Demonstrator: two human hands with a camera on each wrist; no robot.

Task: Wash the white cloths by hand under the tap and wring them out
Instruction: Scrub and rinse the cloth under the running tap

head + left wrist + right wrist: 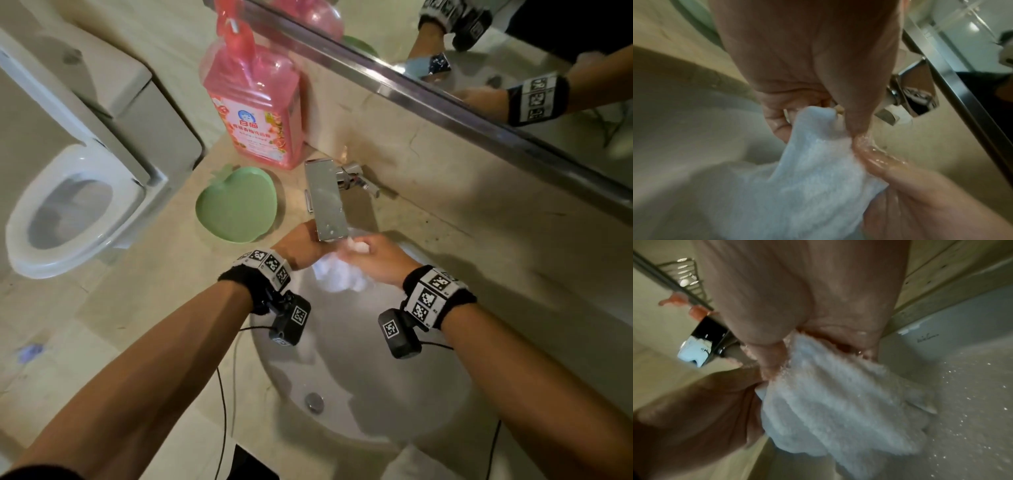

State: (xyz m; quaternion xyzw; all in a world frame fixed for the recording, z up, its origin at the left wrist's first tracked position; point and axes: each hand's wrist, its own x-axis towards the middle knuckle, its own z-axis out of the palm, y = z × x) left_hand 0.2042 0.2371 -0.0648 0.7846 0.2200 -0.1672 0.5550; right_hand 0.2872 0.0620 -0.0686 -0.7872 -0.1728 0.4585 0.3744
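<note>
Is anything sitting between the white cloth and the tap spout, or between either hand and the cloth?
Nothing visible. Both the left hand and the right hand already grip the white cloth, which hangs over the sink directly under the tap spout.

White cloth point(337, 275), green dish point(236, 205), pink bottle point(255, 106), chrome tap point(327, 200).

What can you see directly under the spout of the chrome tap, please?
Both hands, left hand and right hand, grip a wet white cloth over the white basin. The tap covers the left fingertips.
</note>
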